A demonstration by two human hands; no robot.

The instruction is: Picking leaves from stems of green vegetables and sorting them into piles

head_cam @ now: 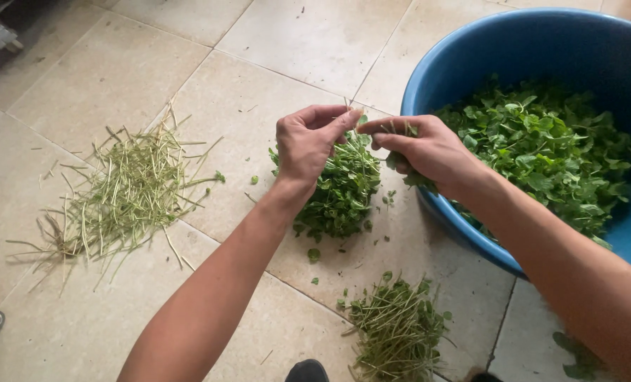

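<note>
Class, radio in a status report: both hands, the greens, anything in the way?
Left hand and right hand both pinching a leafy sprig. Bare stems piled left, blue tub of leaves right. Nothing between hands.

Stems (121,194) left, sprigs (400,329) near, basin (429,78) right w/ leaves (549,152) in it

1 head-worn camera looks steeply down, close over both forearms, at the tiled floor (117,71) and blue basin (429,78).

hands (361,145): 2 | blue tub (429,78): 1 | herb bunches (340,191): 2 | stem pile (124,194): 1
</note>
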